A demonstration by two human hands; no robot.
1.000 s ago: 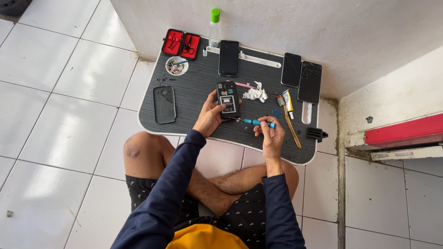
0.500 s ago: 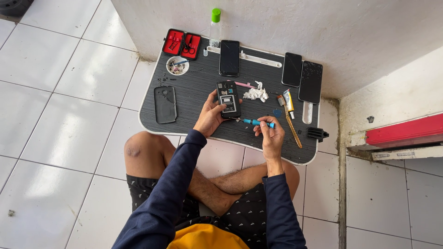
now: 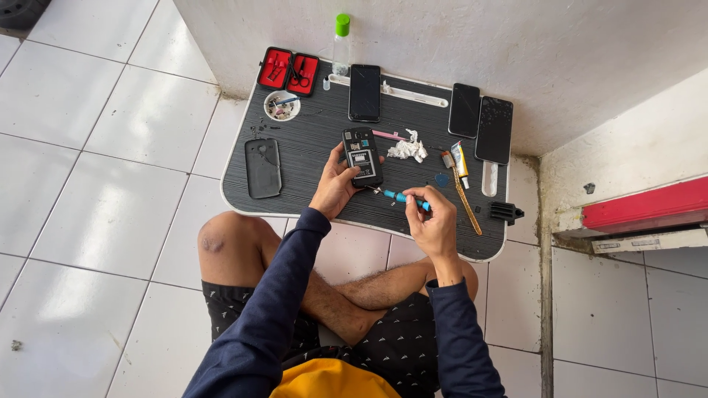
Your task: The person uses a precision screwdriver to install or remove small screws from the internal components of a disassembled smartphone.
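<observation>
Fingers of the left hand point(image 3: 335, 188) grip an opened phone point(image 3: 362, 156) on the black lap table point(image 3: 310, 158); the right hand point(image 3: 434, 221) pinches a blue screwdriver point(image 3: 404, 197) beside the phone.

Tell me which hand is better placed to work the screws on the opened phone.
Right, probably. The right hand holds the blue screwdriver, tip by the opened phone; the left hand is gripping the phone.

Left hand point(image 3: 335, 188) grips opened phone point(image 3: 362, 156) — right hand point(image 3: 434, 221) w/ blue screwdriver point(image 3: 404, 197) at its edge.
</observation>
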